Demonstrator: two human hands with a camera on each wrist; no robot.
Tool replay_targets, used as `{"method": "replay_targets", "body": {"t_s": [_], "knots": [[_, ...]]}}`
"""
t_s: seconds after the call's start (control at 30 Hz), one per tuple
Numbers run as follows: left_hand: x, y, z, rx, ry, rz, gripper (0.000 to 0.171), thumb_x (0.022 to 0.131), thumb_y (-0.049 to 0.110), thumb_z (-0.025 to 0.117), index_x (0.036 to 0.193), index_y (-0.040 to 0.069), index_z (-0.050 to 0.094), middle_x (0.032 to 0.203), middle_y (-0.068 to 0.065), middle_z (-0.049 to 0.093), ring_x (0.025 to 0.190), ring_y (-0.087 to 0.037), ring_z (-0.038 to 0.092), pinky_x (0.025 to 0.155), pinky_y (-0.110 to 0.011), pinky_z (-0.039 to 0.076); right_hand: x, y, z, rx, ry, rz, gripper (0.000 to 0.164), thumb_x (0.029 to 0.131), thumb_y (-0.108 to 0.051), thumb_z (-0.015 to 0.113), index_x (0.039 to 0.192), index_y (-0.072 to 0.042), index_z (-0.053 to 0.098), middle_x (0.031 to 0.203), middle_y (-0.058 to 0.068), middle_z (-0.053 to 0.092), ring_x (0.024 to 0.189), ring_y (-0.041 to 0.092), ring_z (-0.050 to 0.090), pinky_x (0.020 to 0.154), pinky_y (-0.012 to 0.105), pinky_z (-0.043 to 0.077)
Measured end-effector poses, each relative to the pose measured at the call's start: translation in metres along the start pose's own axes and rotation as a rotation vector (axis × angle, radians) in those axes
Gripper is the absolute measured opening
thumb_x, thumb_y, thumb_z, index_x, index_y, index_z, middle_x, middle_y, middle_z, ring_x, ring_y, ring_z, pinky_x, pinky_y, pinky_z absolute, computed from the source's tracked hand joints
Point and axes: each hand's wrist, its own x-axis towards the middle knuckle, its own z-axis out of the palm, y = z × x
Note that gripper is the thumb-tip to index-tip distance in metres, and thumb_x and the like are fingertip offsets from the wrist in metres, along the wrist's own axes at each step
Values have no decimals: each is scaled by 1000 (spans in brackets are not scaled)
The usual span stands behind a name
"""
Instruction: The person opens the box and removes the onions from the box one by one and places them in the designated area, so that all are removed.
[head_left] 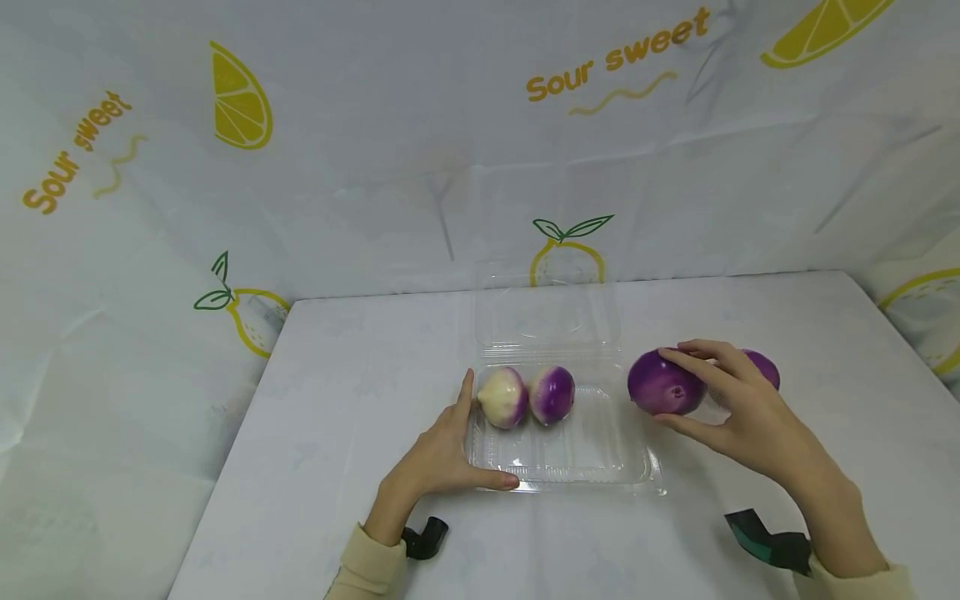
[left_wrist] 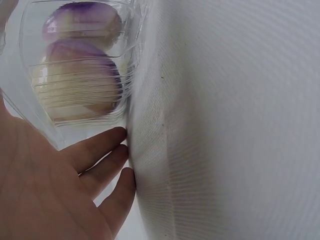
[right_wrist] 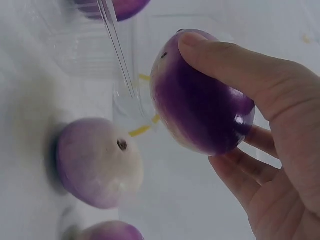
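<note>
My right hand [head_left: 738,408] grips a purple-and-white turnip [right_wrist: 200,95] between thumb and fingers, above the table just right of a clear plastic clamshell box [head_left: 600,479]. The box stands with its lid [head_left: 547,312] folded back. Two more turnips lie side by side in its left back part: a mostly pale one [head_left: 501,398] and a purple one [head_left: 552,395]. Along the box's left side and front left corner, my left hand [head_left: 446,454] rests with fingers extended and thumb on the front rim. The left wrist view shows its fingers [left_wrist: 100,147] low beside the box wall.
Beyond the right hand, a loose turnip [right_wrist: 100,162] lies on the white table [head_left: 337,375], with part of another turnip [right_wrist: 112,231] near it. Behind the table hangs a white lemon-print cloth [head_left: 375,167]. Black straps [head_left: 772,542] hang at the wrists.
</note>
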Motion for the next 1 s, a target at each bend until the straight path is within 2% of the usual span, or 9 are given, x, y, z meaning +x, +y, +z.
{"method": "replay_targets", "body": {"t_s": [0.1, 0.17, 0.23, 0.33, 0.43, 0.63, 0.9, 1.0], "knots": [[0, 0, 0, -1, 0, 0, 153, 58, 72, 88, 165, 28, -13, 165, -7, 38, 152, -35, 36, 116, -61, 40, -2, 5, -7, 3, 38, 26, 75, 79, -65, 76, 131, -11, 70, 129, 18, 61, 127, -7, 44, 104, -5, 27], [0, 0, 0, 0, 0, -1, 153, 58, 72, 88, 165, 28, -13, 166, -8, 37, 153, -35, 35, 116, -61, 40, -3, 8, -13, 9, 62, 45, 72, 74, -48, 89, 131, -10, 69, 130, 21, 60, 131, -14, 39, 105, -4, 27], [0, 1, 0, -2, -1, -4, 153, 58, 72, 88, 165, 27, -13, 166, -8, 37, 153, -35, 35, 116, -61, 40, -5, 12, -18, 2, 83, 65, 72, 68, -29, 96, 132, -9, 69, 131, 24, 58, 133, -19, 35, 104, -5, 27], [-1, 1, -1, -3, -2, -9, 153, 59, 71, 88, 165, 27, -12, 166, -8, 36, 153, -36, 34, 117, -61, 39, -8, 17, -26, -15, 116, 100, 88, 50, 0, 98, 133, -8, 68, 130, 27, 58, 131, -21, 34, 102, -6, 27], [-1, 2, -1, -1, -3, -13, 153, 59, 71, 88, 165, 27, -12, 166, -10, 36, 152, -37, 35, 116, -62, 40, -11, 23, -34, -32, 146, 129, 92, 47, -1, 99, 133, -7, 68, 129, 30, 58, 130, -22, 35, 101, -6, 27], [0, 2, 0, 5, -1, -15, 152, 59, 71, 88, 165, 26, -12, 166, -11, 36, 152, -38, 35, 115, -63, 40, -20, 37, -47, -58, 187, 179, 85, 54, -13, 101, 132, -7, 69, 132, 23, 60, 130, -24, 35, 101, -5, 26], [-1, 2, 0, -5, 4, -7, 153, 58, 71, 88, 165, 26, -11, 165, -6, 38, 153, -36, 34, 118, -62, 38, -29, 54, -60, -113, 193, 247, 81, 63, -17, 98, 136, -4, 65, 135, 35, 56, 122, -31, 29, 102, -7, 21], [-1, 1, 0, -9, 4, -3, 153, 58, 71, 88, 165, 25, -11, 165, -7, 39, 153, -35, 34, 118, -61, 37, -33, 60, -62, -126, 198, 255, 80, 68, -24, 96, 138, -2, 63, 135, 38, 55, 122, -32, 27, 105, -6, 20]]}}
